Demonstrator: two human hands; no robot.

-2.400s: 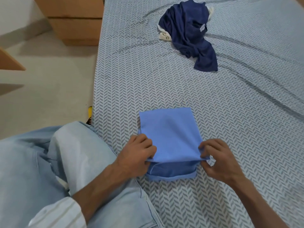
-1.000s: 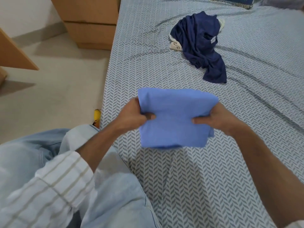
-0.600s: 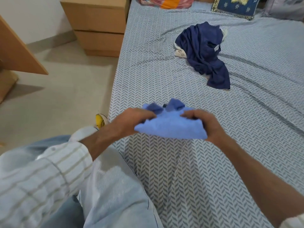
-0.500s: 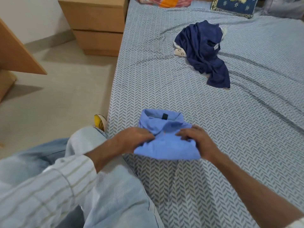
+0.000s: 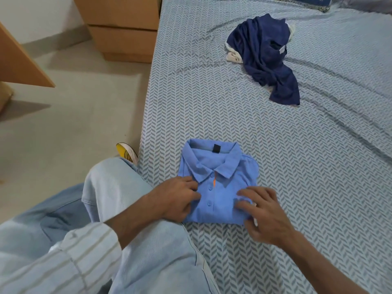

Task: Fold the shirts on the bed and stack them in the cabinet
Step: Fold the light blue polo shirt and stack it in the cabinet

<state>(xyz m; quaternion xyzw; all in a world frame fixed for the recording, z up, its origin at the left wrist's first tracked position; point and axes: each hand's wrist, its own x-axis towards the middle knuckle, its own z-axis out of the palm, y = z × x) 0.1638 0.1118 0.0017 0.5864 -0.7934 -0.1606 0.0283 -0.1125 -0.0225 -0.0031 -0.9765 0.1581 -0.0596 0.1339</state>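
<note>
A light blue polo shirt lies folded into a small rectangle on the bed, collar up and facing away from me. My left hand rests on its left edge with the fingers lying over the fabric. On its lower right corner my right hand presses down with spread fingers. A crumpled dark navy shirt lies unfolded further up the bed, with a bit of white cloth showing beneath it.
My knee in light jeans leans on the bed's left edge. A yellow shoe sits on the floor beside it. A wooden drawer unit stands at the bed's head, and a wooden panel juts in at left. Pillows line the far edge.
I lifted the folded blue shirt off the bed, turned it over and laid it back collar side up. Both hands now lie on top of it.
</note>
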